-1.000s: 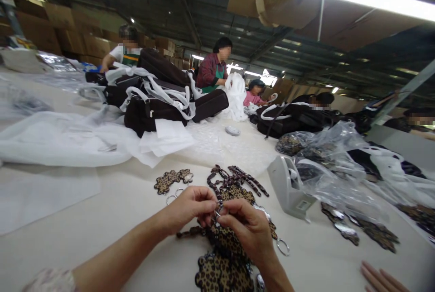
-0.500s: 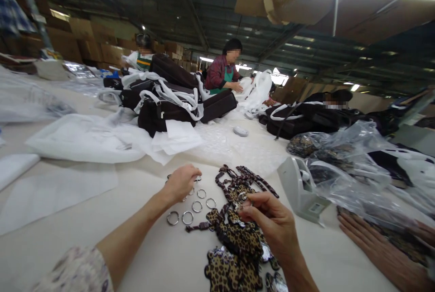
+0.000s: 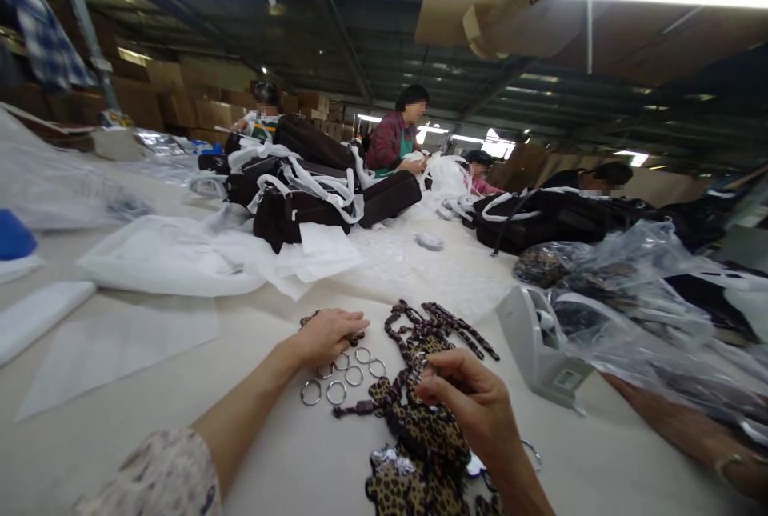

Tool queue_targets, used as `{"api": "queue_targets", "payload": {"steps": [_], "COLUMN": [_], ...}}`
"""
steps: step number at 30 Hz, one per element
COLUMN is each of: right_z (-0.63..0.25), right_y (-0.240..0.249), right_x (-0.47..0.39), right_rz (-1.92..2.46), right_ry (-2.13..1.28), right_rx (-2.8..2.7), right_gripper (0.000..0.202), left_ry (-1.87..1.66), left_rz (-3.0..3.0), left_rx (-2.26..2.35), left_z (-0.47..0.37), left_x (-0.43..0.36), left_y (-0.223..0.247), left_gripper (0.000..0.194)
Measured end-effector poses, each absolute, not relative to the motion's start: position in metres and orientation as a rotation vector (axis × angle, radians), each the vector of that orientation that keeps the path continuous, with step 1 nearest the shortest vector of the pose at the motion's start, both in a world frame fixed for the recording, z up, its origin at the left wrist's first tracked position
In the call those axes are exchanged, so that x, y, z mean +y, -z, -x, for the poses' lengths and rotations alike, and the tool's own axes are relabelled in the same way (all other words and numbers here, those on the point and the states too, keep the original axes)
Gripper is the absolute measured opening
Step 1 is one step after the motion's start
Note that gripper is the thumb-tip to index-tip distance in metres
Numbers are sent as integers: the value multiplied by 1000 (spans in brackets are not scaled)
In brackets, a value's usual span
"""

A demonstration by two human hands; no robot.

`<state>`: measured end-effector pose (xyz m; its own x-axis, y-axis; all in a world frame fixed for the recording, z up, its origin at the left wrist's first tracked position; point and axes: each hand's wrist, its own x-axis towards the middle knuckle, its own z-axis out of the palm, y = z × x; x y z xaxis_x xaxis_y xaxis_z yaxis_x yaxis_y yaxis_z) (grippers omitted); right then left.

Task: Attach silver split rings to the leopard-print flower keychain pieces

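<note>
My left hand (image 3: 333, 334) lies palm down, fingers stretched out, over a dark patterned piece (image 3: 356, 338) at the far edge of several metal rings (image 3: 354, 375). My right hand (image 3: 465, 388) pinches a small metal ring (image 3: 420, 358) between thumb and forefinger, above a pile of leopard-print pieces (image 3: 426, 428). Dark patterned straps (image 3: 399, 324) curl from the far side of the pile. A short strap end (image 3: 354, 409) points left, near the rings. Another ring (image 3: 533, 454) lies beside my right forearm.
A grey dispenser (image 3: 537, 348) stands right of the pile. Clear plastic bags (image 3: 636, 292) and another person's forearm (image 3: 684, 428) are farther right. Dark bags with white-wrapped straps (image 3: 306, 208) and white foam sheets (image 3: 174, 256) lie beyond. Several people work at the back.
My left hand has flattened, and the dark piece shows beneath it. My right hand keeps its pinch, slightly lower. The other person's hand at right has withdrawn under the plastic. The view has shifted.
</note>
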<state>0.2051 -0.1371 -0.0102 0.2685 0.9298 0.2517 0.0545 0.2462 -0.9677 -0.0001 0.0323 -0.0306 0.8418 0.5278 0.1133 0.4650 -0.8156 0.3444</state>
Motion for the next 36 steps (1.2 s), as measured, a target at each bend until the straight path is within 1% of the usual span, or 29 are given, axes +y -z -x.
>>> {"api": "queue_targets", "payload": {"steps": [2, 4, 6, 9, 10, 13, 15, 18, 21, 24, 25, 28, 33, 36], "right_z": [-205, -204, -202, -199, -198, -198, -198, -198, -197, -196, -195, -194, -194, -195], "right_y": [11, 11, 10, 9, 8, 9, 11, 14, 14, 13, 12, 13, 14, 14], "right_x": [-138, -139, -140, -140, -140, -139, -138, -136, -136, -136, -137, -138, -138, -137], "right_rz": [1156, 1141, 1118, 1099, 1094, 1073, 1059, 1042, 1052, 1058, 1057, 1040, 971, 948], "right_ry": [-845, -891, -933, -990, -1007, -1048, -1068, -1081, -1085, -1095, -1100, -1117, -1167, -1179], "right_rx": [-1135, -1131, -1117, -1114, -1116, -1121, -1140, -1169, -1153, -1122, -1117, -1106, -1077, -1065], "right_gripper": [19, 18, 18, 17, 16, 15, 14, 13, 16, 18, 19, 18, 19, 19], "left_ry": [-200, -133, -118, -127, -133, -92, -4, 28, -76, -208, -249, -325, -478, -550], "left_rz": [-2719, -2725, -2746, -2764, -2759, -2728, -2681, -2584, -2529, -2480, -2454, -2316, -1726, -1570], "left_rx": [636, 549, 558, 664, 690, 698, 685, 734, 786, 791, 791, 738, 507, 490], "left_z": [3, 3, 1, -2, -2, -3, -4, -5, -5, -4, -4, -6, -14, -19], "left_x": [33, 32, 29, 24, 23, 22, 23, 22, 20, 16, 14, 5, -16, -24], "left_y": [27, 24, 21, 17, 16, 12, 10, 8, 8, 6, 5, -4, -17, -19], "left_gripper": [60, 63, 59, 46, 46, 60, 63, 49, 37, 18, 14, 16, 16, 13]}}
